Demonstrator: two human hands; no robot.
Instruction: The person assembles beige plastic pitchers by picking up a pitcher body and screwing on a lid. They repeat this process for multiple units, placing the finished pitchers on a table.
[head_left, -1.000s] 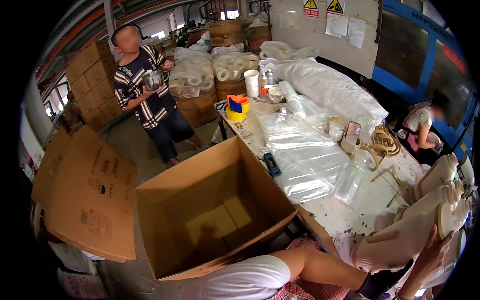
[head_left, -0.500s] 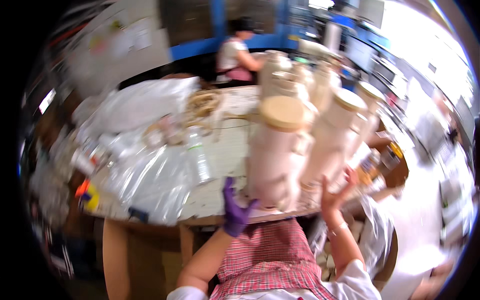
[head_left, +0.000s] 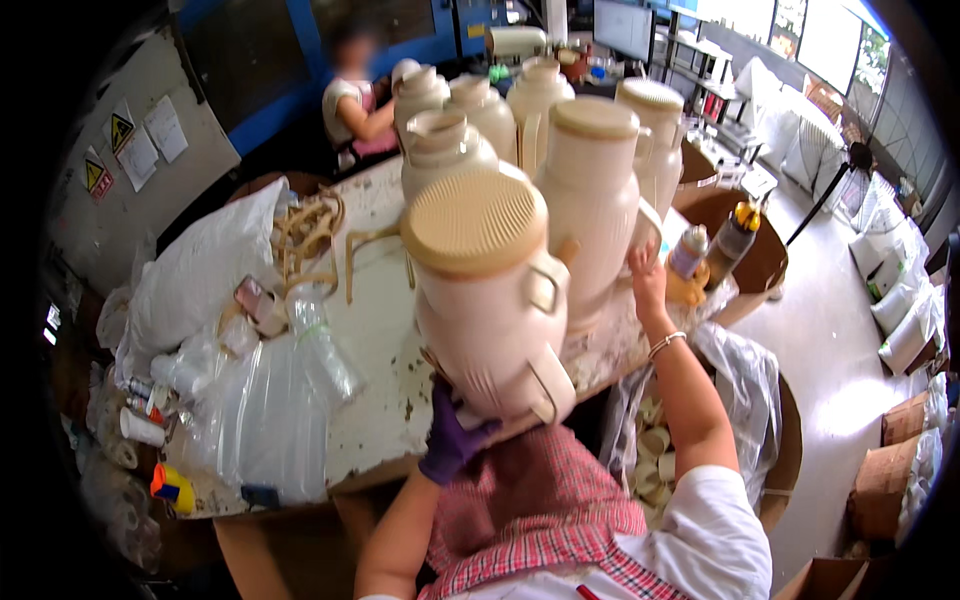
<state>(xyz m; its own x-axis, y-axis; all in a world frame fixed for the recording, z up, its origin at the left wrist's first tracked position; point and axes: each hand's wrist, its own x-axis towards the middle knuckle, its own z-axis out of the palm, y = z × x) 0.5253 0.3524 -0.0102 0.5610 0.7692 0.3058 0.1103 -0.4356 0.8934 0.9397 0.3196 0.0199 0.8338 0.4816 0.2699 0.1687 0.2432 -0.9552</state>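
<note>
A: Left side?
B: Glossy clear film (head_left: 265, 430). Then purple-gloved left hand (head_left: 455, 440) against base of near jug (head_left: 490, 330); fingertips hidden, cannot tell whether clamped.
A: Jug?
B: Cream, smooth body, ribbed tan lid (head_left: 475, 222); at near edge of table (head_left: 388, 430).
A: Right?
B: Bare right hand (head_left: 648, 282) at handle (head_left: 655, 223) of farther jug (head_left: 590, 215); finger closure indistinct, cannot tell.

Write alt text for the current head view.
A purple-gloved left hand is at the base of a cream lidded jug on a cluttered table; the bare right hand is beside a second jug. Open jugs stand behind.
</note>
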